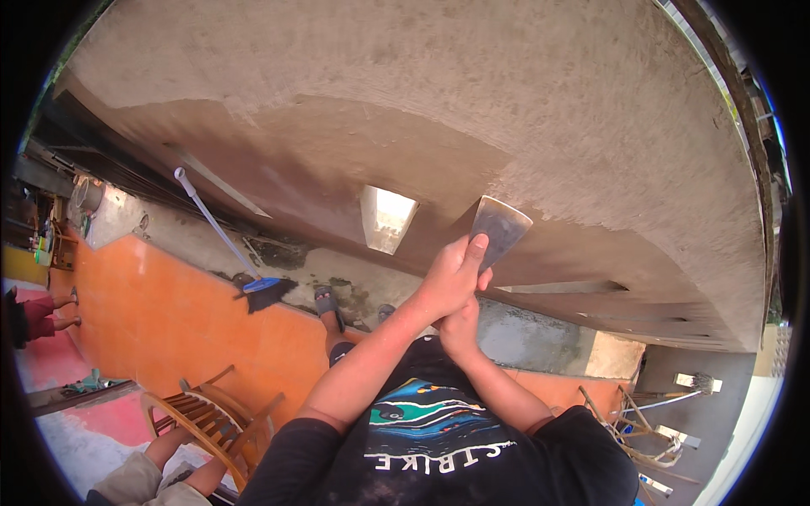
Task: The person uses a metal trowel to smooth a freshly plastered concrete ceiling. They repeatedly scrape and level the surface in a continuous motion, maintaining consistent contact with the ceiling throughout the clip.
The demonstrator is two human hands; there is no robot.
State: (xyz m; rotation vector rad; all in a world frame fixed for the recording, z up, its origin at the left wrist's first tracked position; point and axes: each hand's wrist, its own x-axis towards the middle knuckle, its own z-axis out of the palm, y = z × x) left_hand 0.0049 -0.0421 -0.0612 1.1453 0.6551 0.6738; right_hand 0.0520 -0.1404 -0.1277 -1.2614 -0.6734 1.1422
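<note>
A scraper (500, 228) with a wide, flat metal blade points up toward the wall (405, 152), its handle hidden inside my hands. My left hand (451, 274) is closed around it, the thumb lying along the base of the blade. Just below, my right hand (460, 325) is closed at the lower end of the handle, its fingers mostly hidden behind the left. The blade's edge is close to the wall's surface; whether it touches I cannot tell. Darker brown and lighter grey-brown areas of the coating meet near the blade.
A bright opening (388, 219) pierces the wall. A broom (221, 232) with a blue head leans at the left. On the orange floor (160, 295) stands a wooden chair (211, 413), a seated person's legs beside it. Another person's legs show far left. Tangled poles (645, 426) stand right.
</note>
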